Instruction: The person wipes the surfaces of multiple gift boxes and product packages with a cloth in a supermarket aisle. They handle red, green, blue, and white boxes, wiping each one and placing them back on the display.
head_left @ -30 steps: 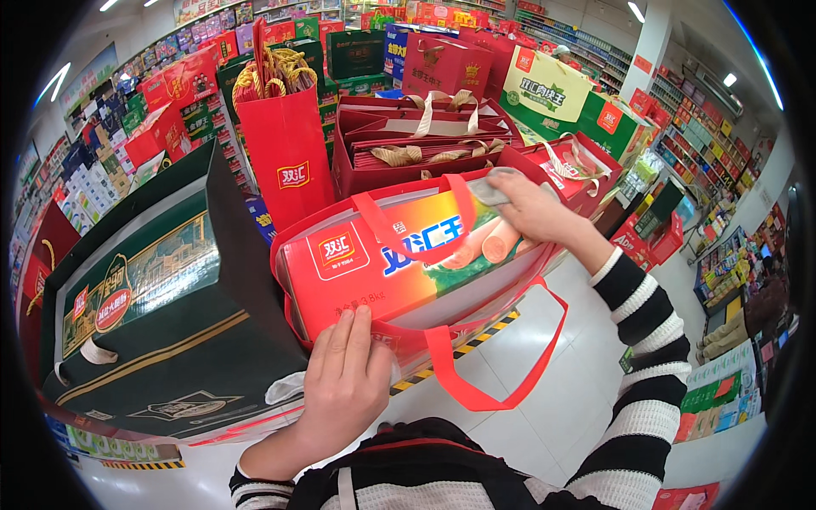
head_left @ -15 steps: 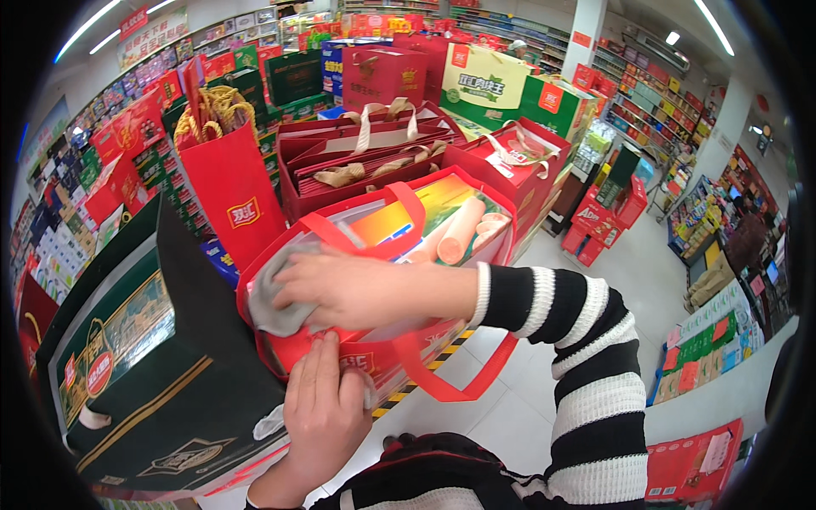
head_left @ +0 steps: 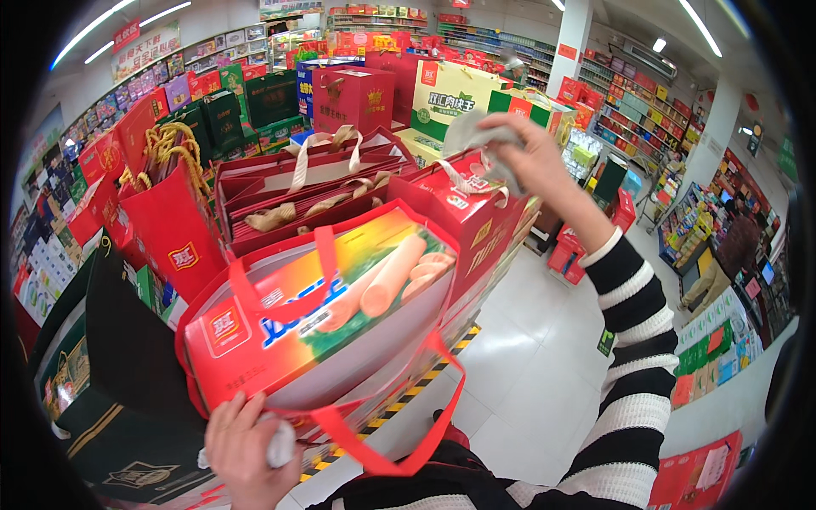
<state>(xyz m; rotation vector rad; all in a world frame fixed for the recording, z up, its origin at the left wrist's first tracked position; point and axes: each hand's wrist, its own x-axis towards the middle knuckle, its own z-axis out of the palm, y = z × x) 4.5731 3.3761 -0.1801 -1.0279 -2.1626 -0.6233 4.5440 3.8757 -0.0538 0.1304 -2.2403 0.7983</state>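
Observation:
Pinched in my right hand (head_left: pixel 531 157) is a light grey cloth (head_left: pixel 466 132), hanging above a red gift bag (head_left: pixel 455 204) with pale rope handles. A wider red gift bag (head_left: pixel 387 421) is tilted nearer me, its top open and its red strap handles loose. Inside it lies a red and yellow box (head_left: pixel 297 310) picturing sausages. My left hand (head_left: pixel 251 455) is closed at that bag's near left corner, fingertips on the rim. Bunched in its grip is a whitish cloth (head_left: pixel 280 444), partly hidden by the fingers.
At left stands a dark green gift bag (head_left: pixel 119 374). Behind are a tall red bag (head_left: pixel 174 242) with yellow rope handles and a maroon bag (head_left: pixel 310 183) packed with folded bags. Black-yellow tape (head_left: pixel 408 393) edges the display. A person (head_left: pixel 738 246) stands far right.
My right hand has lifted the grey cloth off the sausage bag and moved right and away. My left hand has slid left and nearer me. The view has shifted, showing more of the box.

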